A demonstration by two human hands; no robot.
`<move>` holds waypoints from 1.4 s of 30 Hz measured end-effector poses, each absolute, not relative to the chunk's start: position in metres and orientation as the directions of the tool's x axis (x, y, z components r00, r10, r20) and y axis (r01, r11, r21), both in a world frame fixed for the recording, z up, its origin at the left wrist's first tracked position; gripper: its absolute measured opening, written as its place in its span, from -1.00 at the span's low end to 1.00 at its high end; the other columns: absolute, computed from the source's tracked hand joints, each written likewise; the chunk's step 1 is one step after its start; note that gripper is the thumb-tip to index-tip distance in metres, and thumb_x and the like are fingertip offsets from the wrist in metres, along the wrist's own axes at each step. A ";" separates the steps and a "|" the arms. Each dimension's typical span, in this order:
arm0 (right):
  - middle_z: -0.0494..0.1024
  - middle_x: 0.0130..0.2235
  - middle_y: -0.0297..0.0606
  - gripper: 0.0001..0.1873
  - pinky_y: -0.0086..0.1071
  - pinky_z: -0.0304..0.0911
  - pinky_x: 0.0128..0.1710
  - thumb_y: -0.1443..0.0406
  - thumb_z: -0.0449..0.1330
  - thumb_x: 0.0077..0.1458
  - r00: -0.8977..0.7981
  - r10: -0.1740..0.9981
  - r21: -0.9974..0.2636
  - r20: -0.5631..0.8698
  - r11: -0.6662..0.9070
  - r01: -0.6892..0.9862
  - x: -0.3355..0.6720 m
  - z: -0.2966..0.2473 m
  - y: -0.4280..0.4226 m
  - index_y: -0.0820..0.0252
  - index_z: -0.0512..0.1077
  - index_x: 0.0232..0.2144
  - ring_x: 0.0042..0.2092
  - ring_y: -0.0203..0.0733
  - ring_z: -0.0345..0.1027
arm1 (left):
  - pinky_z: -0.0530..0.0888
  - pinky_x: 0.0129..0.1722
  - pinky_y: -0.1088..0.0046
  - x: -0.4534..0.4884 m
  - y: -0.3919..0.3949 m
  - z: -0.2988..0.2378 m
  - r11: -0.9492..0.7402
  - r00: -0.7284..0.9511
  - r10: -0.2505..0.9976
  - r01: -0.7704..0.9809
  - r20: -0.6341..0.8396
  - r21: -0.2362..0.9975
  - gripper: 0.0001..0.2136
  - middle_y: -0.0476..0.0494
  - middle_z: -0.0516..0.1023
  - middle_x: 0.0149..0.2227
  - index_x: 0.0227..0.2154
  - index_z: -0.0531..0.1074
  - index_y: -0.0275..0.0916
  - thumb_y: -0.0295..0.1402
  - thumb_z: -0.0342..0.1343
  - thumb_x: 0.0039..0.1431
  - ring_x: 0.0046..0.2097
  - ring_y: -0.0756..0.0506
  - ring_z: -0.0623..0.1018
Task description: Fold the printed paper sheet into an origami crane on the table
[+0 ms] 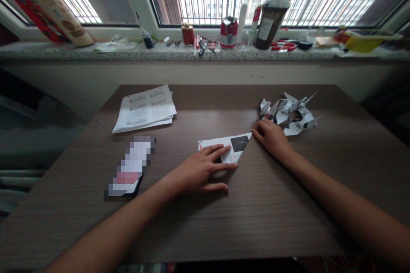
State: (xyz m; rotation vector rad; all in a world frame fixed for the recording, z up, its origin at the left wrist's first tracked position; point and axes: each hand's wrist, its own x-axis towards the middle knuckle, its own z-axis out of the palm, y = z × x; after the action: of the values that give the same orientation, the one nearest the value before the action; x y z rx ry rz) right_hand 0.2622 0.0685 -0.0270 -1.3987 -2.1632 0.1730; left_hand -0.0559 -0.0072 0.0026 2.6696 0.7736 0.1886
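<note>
A folded sheet of printed paper [239, 143] lies on the table in front of me, with a dark printed block near its right end. Across its lower left part rests my left hand [208, 167], fingers spread flat and hiding some of the sheet. At the sheet's pointed right corner, my right hand [270, 136] has its thumb and fingers pinched together. Just behind that hand sits a cluster of folded paper pieces [293, 113] with spiky points, partly covered by it.
A stack of printed sheets [145, 108] lies at the back left of the wooden table [205, 230]. Nearer me is a phone [131, 166] with a blurred screen. On the stone windowsill [128, 54] stand a can [228, 33], a lidded cup [271, 23] and bottles.
</note>
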 end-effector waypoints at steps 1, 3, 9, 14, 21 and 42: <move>0.51 -0.30 -0.15 -0.80 -0.18 0.34 -0.24 0.23 0.14 0.32 -0.306 0.870 -0.390 0.388 0.455 0.800 0.262 -0.026 0.066 0.11 0.42 -0.38 -0.26 -0.01 0.43 | 0.23 0.38 -0.10 -0.056 -0.007 0.003 -0.787 0.841 0.539 0.491 0.032 0.373 -0.38 -0.14 0.04 0.52 0.37 0.29 0.13 0.14 0.17 0.31 0.47 -0.39 0.13; 0.53 -0.24 -0.12 -0.79 -0.12 0.39 -0.16 0.21 0.12 0.36 -0.307 0.860 -0.391 0.408 0.468 0.792 0.261 -0.022 0.057 0.12 0.46 -0.31 -0.20 0.02 0.46 | 0.24 0.37 -0.11 -0.055 -0.007 0.003 -0.788 0.842 0.538 0.487 0.037 0.376 -0.38 -0.15 0.04 0.52 0.36 0.30 0.13 0.13 0.18 0.31 0.46 -0.40 0.14; 0.33 0.38 -0.03 -0.48 0.03 0.20 0.35 0.16 0.06 0.45 -0.613 0.727 -0.278 0.310 0.686 0.673 0.247 -0.013 0.009 0.14 0.27 0.37 0.37 0.09 0.24 | 0.25 0.37 -0.09 -0.055 -0.008 0.008 -0.789 0.843 0.538 0.494 0.021 0.366 -0.38 -0.21 0.05 0.51 0.36 0.31 0.08 0.11 0.18 0.32 0.47 -0.41 0.14; 0.04 0.51 -0.22 -0.20 0.02 -0.04 0.48 0.08 0.14 0.41 -0.773 0.614 -0.253 0.160 0.782 0.570 0.240 -0.019 -0.014 0.01 -0.10 0.52 0.49 0.04 -0.02 | 0.23 0.39 -0.09 -0.055 -0.008 0.006 -0.791 0.843 0.535 0.480 0.048 0.380 -0.39 -0.16 0.05 0.51 0.37 0.31 0.09 0.09 0.20 0.32 0.47 -0.40 0.13; -0.02 0.51 -0.32 -0.18 -0.05 -0.04 0.49 0.06 0.13 0.42 -0.750 0.643 -0.264 0.157 0.759 0.595 0.244 -0.026 -0.008 -0.10 -0.17 0.53 0.48 -0.02 -0.02 | 0.25 0.38 -0.10 -0.056 -0.009 0.008 -0.783 0.838 0.546 0.498 0.026 0.373 -0.40 -0.14 0.05 0.51 0.36 0.31 0.11 0.09 0.21 0.32 0.47 -0.40 0.14; -0.11 0.53 -0.20 -0.18 0.04 -0.08 0.48 0.03 -0.03 0.47 -0.580 0.775 -0.141 0.251 0.622 0.770 0.259 -0.028 0.019 0.01 -0.37 0.53 0.51 0.03 -0.15 | 0.23 0.38 -0.12 -0.055 -0.007 0.005 -0.791 0.840 0.542 0.498 0.028 0.355 -0.40 -0.22 0.07 0.50 0.36 0.31 0.09 0.09 0.17 0.33 0.45 -0.41 0.16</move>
State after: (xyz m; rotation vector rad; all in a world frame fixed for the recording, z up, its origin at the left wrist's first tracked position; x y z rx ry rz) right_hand 0.2588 0.0192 -0.0284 -1.2517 -2.5601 0.0237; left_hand -0.0545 -0.0073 0.0051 2.6833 0.7828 0.1821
